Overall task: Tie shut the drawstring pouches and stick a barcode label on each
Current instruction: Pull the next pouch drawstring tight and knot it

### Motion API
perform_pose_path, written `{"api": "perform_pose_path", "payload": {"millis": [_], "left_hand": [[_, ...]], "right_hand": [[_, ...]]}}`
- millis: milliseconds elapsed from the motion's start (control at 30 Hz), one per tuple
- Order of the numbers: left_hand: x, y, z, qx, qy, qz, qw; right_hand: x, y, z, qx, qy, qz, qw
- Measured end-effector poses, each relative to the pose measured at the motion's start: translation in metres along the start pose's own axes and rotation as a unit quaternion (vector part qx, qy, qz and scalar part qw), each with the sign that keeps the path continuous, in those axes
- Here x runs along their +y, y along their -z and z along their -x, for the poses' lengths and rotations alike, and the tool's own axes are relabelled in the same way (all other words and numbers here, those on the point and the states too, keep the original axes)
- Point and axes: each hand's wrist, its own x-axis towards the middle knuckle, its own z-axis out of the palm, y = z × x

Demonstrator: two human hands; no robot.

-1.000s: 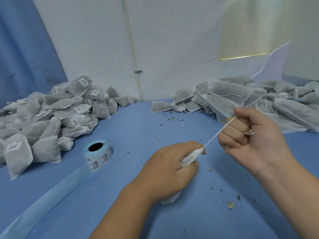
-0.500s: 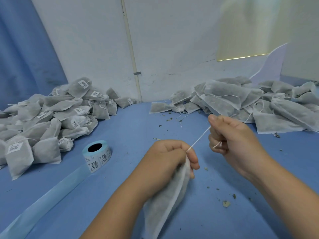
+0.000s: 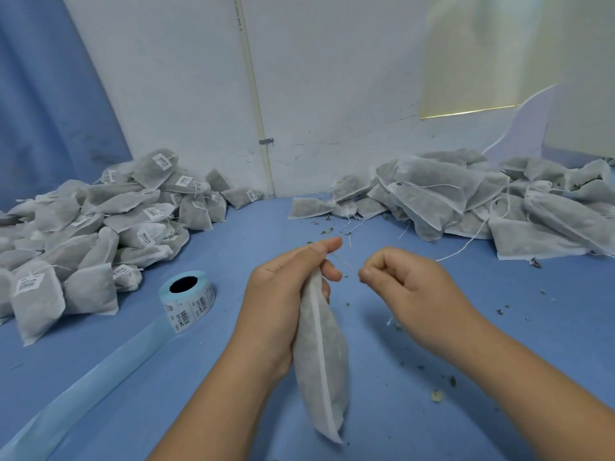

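Found clamped at the neck in the left hand (image 3: pixel 286 294): one filled pouch (image 3: pixel 321 371). Hangs below that fist, long axis near upright, seam edge toward the camera, bottom end drawn in toward the wearer. Cannot tell whether clear of the blue table (image 3: pixel 432 410) or brushing it.

Traced from the gathered mouth at the left fingertips across to the right hand (image 3: pixel 399 284): a drawstring (image 3: pixel 342 261), thin and blurred. At the right hand, fingers curled, thumb to forefinger, pinching that string. Held just beside the left hand, level with its knuckles, not touching it.

Judged mid-tie: mouth gathered, no finished knot made out, no label seen on the side in view.

Judged to turn on the short span of string between the fists. Lies crosswise, at right angles to the hanging pouch. Best worked by the right fingertips, with the left fist as anchor.

Near the left hand's outer side: a label roll (image 3: pixel 189 297) on end, backing strip trailing toward the wearer. Closer to the left hand than the right. Further out on that side: a labelled heap (image 3: pixel 100 221). Ahead of the right hand: an unlabelled heap (image 3: pixel 482 201), strings loose.
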Motion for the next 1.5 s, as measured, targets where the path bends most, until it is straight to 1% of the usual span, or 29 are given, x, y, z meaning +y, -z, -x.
{"api": "perform_pose_path", "payload": {"millis": [100,133,200,267,367,467,533,600,700,733,833,867,933,1000,1033,1167,1233,1500], "left_hand": [[0.000,0.002,-0.001,0.068,-0.013,-0.053,0.996],[-0.001,0.003,-0.002,0.078,-0.021,-0.087,0.993],[-0.002,0.004,-0.003,0.070,-0.044,-0.169,0.982],[-0.002,0.004,-0.003,0.035,-0.068,-0.249,0.966],[-0.003,0.004,0.000,-0.059,-0.060,-0.337,0.938],[-0.006,0.002,0.001,-0.121,-0.031,-0.345,0.930],[-0.007,0.002,0.002,-0.153,-0.004,-0.328,0.932],[-0.007,0.004,0.001,-0.174,0.047,-0.268,0.946],[-0.008,0.010,-0.003,-0.149,0.132,-0.137,0.970],[-0.010,0.012,-0.006,-0.136,0.160,-0.095,0.973],[-0.015,0.016,-0.013,-0.112,0.224,0.011,0.968],[-0.016,0.017,-0.014,-0.106,0.236,0.035,0.965],[-0.018,0.018,-0.016,-0.095,0.251,0.069,0.961],[-0.021,0.019,-0.016,-0.089,0.262,0.092,0.957],[-0.022,0.019,-0.017,-0.088,0.267,0.100,0.955],[-0.024,0.020,-0.017,-0.106,0.279,0.112,0.948],[-0.025,0.021,-0.018,-0.116,0.286,0.112,0.945],[-0.024,0.022,-0.018,-0.131,0.297,0.143,0.935]], "right_hand": [[-0.006,-0.004,0.005,-0.028,0.041,0.048,0.998],[-0.008,-0.005,0.007,-0.037,0.055,0.050,0.997],[-0.011,-0.006,0.010,-0.045,0.077,0.020,0.996],[-0.013,-0.005,0.011,-0.028,0.072,-0.055,0.995],[-0.015,0.003,0.008,0.015,0.037,-0.156,0.987],[-0.010,0.008,0.003,0.036,0.006,-0.153,0.988],[-0.006,0.005,0.002,0.022,-0.010,-0.136,0.990],[-0.004,0.000,0.002,-0.010,-0.022,-0.125,0.992],[-0.002,-0.005,0.003,-0.046,-0.041,-0.105,0.993],[-0.002,-0.007,0.003,-0.041,-0.042,-0.085,0.995],[0.001,-0.011,0.002,0.036,-0.027,0.045,0.998],[0.001,-0.011,0.003,0.055,-0.016,0.064,0.996],[-0.001,-0.010,0.003,0.071,0.002,0.026,0.997],[-0.003,-0.010,0.004,0.061,-0.004,-0.053,0.997],[-0.004,-0.011,0.004,0.047,-0.009,-0.075,0.996],[-0.005,-0.017,0.006,-0.041,-0.045,-0.066,0.996],[-0.005,-0.018,0.006,-0.061,-0.061,-0.065,0.994],[-0.009,-0.011,0.006,-0.009,-0.068,-0.129,0.989]]}}
